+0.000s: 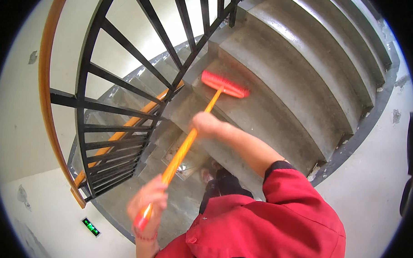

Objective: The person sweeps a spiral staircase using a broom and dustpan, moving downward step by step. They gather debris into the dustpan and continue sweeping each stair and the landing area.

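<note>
A broom with a red bristled head (225, 84) and an orange wood-patterned handle (178, 158) reaches diagonally across the view. Its head lies over a concrete stair tread (258, 113), near the inner end of the step by the railing. My left hand (147, 200) is closed around the upper end of the handle, just above its red end cap. Further down, my right hand (205, 125) grips the handle nearer the head. Both hands are slightly blurred. On a lower step, under the handle, a dustpan-like object (183, 162) is partly hidden; its exact kind is unclear.
Curved concrete steps (297, 60) rise toward the upper right. A black metal railing (80, 73) with a wooden handrail (45, 65) curves along the left, with lower stairs visible through it. A lit green exit sign (91, 227) is on the lower-left wall. My feet (207, 175) are on the stairs below.
</note>
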`<control>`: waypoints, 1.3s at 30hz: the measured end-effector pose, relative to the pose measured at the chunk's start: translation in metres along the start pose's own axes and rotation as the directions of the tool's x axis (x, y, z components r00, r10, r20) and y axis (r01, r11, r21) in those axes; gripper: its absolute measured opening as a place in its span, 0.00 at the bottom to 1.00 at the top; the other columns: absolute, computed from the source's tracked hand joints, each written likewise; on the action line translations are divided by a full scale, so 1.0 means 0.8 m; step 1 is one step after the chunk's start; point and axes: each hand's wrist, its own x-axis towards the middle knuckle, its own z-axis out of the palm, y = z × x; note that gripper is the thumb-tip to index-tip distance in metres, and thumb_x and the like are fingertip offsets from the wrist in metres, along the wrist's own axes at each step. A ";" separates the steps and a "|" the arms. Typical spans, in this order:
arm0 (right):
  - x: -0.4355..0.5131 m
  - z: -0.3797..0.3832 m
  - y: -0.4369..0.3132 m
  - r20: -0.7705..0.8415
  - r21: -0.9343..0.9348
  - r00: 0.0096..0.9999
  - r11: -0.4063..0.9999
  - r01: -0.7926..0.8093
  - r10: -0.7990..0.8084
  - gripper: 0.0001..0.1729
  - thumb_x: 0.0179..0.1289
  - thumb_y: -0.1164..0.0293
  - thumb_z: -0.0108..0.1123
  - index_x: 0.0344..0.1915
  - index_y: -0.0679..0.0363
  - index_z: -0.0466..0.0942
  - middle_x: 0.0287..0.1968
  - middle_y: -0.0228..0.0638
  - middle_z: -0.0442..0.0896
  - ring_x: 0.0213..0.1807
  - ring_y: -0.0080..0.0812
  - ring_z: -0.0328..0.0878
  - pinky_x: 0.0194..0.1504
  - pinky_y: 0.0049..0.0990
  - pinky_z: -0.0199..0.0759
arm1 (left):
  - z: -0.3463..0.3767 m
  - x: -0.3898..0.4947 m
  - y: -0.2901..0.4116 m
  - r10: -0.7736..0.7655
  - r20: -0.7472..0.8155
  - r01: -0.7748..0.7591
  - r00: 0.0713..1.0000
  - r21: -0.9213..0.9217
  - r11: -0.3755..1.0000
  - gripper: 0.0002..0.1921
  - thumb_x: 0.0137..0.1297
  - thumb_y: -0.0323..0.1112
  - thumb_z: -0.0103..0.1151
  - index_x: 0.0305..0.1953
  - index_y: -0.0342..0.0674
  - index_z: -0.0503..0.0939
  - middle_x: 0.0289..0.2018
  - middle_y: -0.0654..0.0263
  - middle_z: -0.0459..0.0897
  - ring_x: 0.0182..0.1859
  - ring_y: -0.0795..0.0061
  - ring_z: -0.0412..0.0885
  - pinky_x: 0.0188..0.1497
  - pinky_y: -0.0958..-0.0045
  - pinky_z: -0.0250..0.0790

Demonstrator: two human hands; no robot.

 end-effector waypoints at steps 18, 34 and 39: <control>0.020 0.049 -0.102 0.071 0.167 0.950 0.943 0.288 -0.303 0.09 0.39 0.66 0.69 0.22 0.55 0.80 0.25 0.43 0.82 0.32 0.50 0.82 0.32 0.45 0.75 | -0.042 -0.095 0.055 -0.132 -0.282 0.142 0.950 0.016 0.990 0.22 0.65 0.53 0.64 0.37 0.34 0.84 0.40 0.52 0.87 0.51 0.53 0.84 0.58 0.57 0.74; -0.005 0.036 -0.096 0.053 0.023 0.959 0.960 0.278 -0.278 0.07 0.45 0.61 0.67 0.23 0.51 0.82 0.25 0.39 0.83 0.32 0.48 0.83 0.33 0.44 0.76 | -0.025 -0.099 0.058 -0.081 -0.241 0.098 0.967 0.058 0.994 0.24 0.66 0.55 0.63 0.37 0.34 0.82 0.38 0.51 0.86 0.50 0.51 0.85 0.57 0.56 0.76; -0.033 -0.002 -0.081 -0.091 0.043 0.966 0.968 0.248 -0.244 0.08 0.40 0.64 0.69 0.22 0.52 0.79 0.23 0.38 0.81 0.32 0.49 0.82 0.32 0.45 0.74 | -0.031 -0.111 0.050 0.011 -0.192 -0.001 0.981 0.054 0.999 0.24 0.66 0.55 0.63 0.37 0.34 0.82 0.40 0.51 0.86 0.48 0.54 0.86 0.55 0.59 0.76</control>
